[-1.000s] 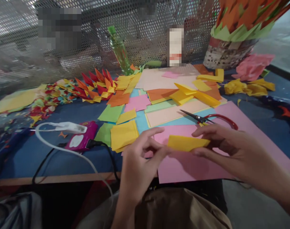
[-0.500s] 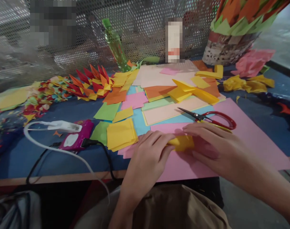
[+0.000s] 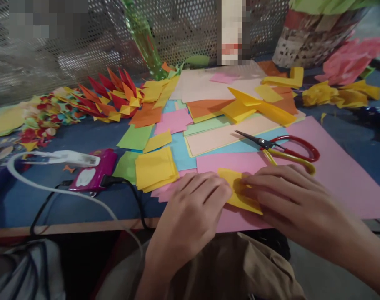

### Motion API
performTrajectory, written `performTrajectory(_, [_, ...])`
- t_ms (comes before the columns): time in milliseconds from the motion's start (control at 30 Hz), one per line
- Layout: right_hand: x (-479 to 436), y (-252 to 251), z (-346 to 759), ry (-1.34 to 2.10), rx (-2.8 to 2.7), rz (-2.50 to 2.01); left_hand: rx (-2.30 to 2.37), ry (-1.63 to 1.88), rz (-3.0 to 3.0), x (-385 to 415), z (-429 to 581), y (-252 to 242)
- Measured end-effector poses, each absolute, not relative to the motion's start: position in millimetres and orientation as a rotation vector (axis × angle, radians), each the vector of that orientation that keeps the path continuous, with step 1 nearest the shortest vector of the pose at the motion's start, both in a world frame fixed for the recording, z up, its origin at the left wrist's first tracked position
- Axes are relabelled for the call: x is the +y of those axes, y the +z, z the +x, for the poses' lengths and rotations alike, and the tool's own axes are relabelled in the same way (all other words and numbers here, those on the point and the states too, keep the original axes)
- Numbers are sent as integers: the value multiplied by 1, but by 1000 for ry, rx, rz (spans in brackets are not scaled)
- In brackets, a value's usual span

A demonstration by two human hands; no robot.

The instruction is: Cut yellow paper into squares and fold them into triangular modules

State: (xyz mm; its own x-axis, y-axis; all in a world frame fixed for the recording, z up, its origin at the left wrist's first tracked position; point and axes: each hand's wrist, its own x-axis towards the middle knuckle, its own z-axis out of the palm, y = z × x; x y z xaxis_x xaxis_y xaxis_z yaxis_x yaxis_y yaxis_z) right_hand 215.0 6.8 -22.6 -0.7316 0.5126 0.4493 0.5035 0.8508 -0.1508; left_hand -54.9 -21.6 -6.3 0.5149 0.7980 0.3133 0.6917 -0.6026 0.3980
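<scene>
A square of yellow paper (image 3: pixel 244 201) lies partly opened between my hands, above a large pink sheet (image 3: pixel 343 179). My left hand (image 3: pixel 190 208) has its fingers curled round the paper's left edge. Across the paper's right side reach the fingers of my right hand (image 3: pixel 296 200), held close together on it; the thumb is hidden. Just beyond the right hand lie scissors (image 3: pixel 263 143) with one red and one yellow handle, blades pointing left. A stack of yellow paper squares (image 3: pixel 155 168) sits to the left of my left hand.
A purple power adapter (image 3: pixel 96 173) with white and black cables lies at left. Folded red and orange paper pieces (image 3: pixel 115 98), a green bottle (image 3: pixel 146 46) and a patterned basket (image 3: pixel 311 39) stand farther back. Peach strips (image 3: pixel 221 139) and folded yellow paper (image 3: pixel 255 106) lie beyond the scissors.
The yellow paper, rolled or folded narrow before, now spreads wider and flatter. My right fingers have moved onto it. The whole view has tilted down slightly.
</scene>
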Motion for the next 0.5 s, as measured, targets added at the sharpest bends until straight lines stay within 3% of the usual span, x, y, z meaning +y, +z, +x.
performTrajectory(500, [-8, -14, 207, 61, -2552, -841, 1244, 717, 2762, -33, -54, -8])
